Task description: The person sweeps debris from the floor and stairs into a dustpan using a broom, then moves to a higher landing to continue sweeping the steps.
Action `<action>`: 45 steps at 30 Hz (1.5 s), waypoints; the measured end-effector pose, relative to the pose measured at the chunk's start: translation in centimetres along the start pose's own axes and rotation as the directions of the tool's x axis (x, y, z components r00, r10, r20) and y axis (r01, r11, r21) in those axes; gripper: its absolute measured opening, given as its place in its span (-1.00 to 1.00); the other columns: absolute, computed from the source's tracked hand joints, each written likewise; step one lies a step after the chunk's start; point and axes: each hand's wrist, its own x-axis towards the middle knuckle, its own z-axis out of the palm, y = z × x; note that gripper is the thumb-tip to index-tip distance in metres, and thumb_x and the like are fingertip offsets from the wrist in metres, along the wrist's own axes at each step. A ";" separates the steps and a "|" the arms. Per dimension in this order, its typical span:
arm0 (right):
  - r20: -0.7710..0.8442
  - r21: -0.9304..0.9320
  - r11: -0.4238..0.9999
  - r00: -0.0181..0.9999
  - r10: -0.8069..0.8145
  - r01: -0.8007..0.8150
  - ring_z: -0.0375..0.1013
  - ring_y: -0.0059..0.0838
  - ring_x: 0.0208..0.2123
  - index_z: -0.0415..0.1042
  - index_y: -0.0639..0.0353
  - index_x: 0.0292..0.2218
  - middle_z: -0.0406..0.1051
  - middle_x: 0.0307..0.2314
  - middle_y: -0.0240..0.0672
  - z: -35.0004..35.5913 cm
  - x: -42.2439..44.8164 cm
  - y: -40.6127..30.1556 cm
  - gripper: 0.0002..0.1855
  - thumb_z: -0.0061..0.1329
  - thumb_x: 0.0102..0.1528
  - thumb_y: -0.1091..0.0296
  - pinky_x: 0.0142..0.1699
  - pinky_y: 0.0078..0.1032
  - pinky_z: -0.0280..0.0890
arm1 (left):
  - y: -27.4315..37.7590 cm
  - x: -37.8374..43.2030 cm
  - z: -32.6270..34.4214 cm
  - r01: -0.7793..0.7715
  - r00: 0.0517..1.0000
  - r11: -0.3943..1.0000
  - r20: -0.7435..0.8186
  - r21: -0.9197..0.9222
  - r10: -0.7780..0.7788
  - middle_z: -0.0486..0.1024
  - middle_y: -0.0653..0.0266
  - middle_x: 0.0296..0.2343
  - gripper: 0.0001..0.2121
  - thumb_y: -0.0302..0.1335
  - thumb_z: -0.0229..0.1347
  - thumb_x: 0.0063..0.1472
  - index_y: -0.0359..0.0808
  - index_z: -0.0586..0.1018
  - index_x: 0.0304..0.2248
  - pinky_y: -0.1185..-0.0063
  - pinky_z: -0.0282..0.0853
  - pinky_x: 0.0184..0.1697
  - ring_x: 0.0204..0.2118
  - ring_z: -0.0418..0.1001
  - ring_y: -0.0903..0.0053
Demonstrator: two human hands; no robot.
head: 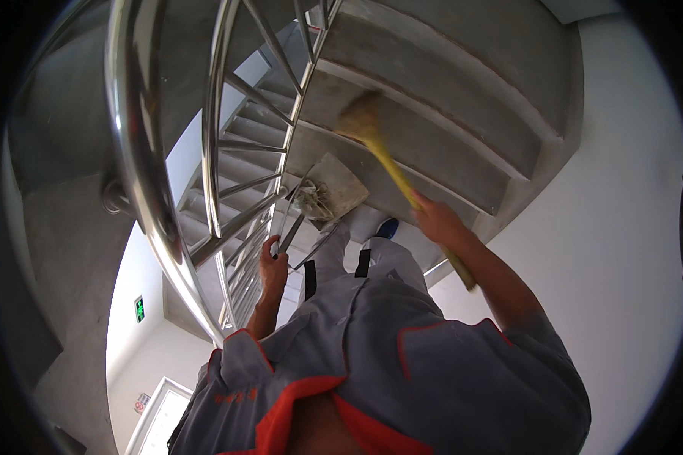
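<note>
My right hand (439, 223) grips the yellow handle of a short broom (395, 170). Its brown bristle head, blurred, is over the concrete stair treads in front of me. In my left hand (274, 267) is the dark handle of a dustpan (341, 187), a wide, worn pan with a thin wire frame. A clump of pale debris (313, 200), perhaps straw and plastic film, lies in the pan at its handle end. The dustpan is just beyond my feet, beside the railing; whether it rests on a step I cannot tell.
A shiny stainless steel railing (142, 170) with several bars runs along my left. Concrete steps (432, 108) rise ahead, and another flight (256, 131) shows through the bars. A white wall (603, 239) stands on the right. A lit green exit sign (140, 309) is at lower left.
</note>
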 end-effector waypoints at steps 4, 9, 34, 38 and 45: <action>0.033 -0.077 0.968 0.971 -0.236 0.238 0.51 0.03 -0.33 0.14 -0.13 0.23 0.51 -0.39 -0.01 3.4 9.7 -6.6 -0.41 -0.11 0.20 0.13 -0.22 -0.08 0.38 | 0.6 -0.7 0.1 -0.131 0.990 0.991 -0.049 -0.010 0.131 0.52 0.11 -0.34 -0.52 -0.59 -0.04 0.01 -0.29 0.48 0.00 0.48 0.38 -0.41 -0.52 0.47 0.45; 0.050 -0.007 0.992 0.990 -0.128 0.129 0.52 0.02 -0.30 0.14 -0.16 0.23 0.52 -0.34 -0.04 8.6 12.6 -3.4 -0.41 -0.14 0.19 0.12 -0.19 -0.07 0.39 | 1.4 -0.9 0.4 0.043 0.999 0.996 -0.009 -0.072 -0.044 0.49 0.17 -0.48 -0.51 -0.58 -0.02 0.01 -0.32 0.46 0.01 0.55 0.33 -0.47 -0.56 0.40 0.56; -0.106 0.227 0.959 0.983 -0.148 0.169 0.52 0.00 -0.35 0.12 -0.03 0.24 0.51 -0.42 0.02 3.6 2.8 6.4 -0.35 -0.09 0.16 0.13 -0.24 -0.13 0.40 | 6.1 -4.8 0.0 -0.032 0.999 0.998 0.023 -0.051 0.034 0.32 0.37 -0.63 -0.51 -0.62 -0.08 0.03 -0.27 0.48 0.02 0.59 0.09 -0.59 -0.65 0.18 0.68; 0.081 0.295 0.955 0.995 -0.065 0.038 0.54 -0.02 -0.39 0.11 0.00 0.26 0.52 -0.41 0.04 5.9 6.9 8.4 -0.35 -0.12 0.18 0.12 -0.25 -0.16 0.41 | 6.7 -5.9 0.9 -0.031 0.999 0.998 0.019 -0.056 0.032 0.30 0.39 -0.64 -0.51 -0.62 -0.07 0.03 -0.28 0.48 0.02 0.61 0.09 -0.60 -0.66 0.16 0.69; 0.103 0.593 0.720 0.921 0.377 -0.361 0.51 -0.28 -0.63 0.10 -0.02 0.27 0.51 -0.51 -0.13 7.7 -4.4 30.9 -0.37 -0.15 0.20 0.22 -0.50 -0.33 0.44 | 7.9 -6.6 2.1 -0.010 0.998 0.994 0.065 -0.106 0.017 0.32 0.41 -0.64 -0.53 -0.62 -0.08 0.05 -0.30 0.47 0.01 0.64 0.09 -0.60 -0.66 0.19 0.69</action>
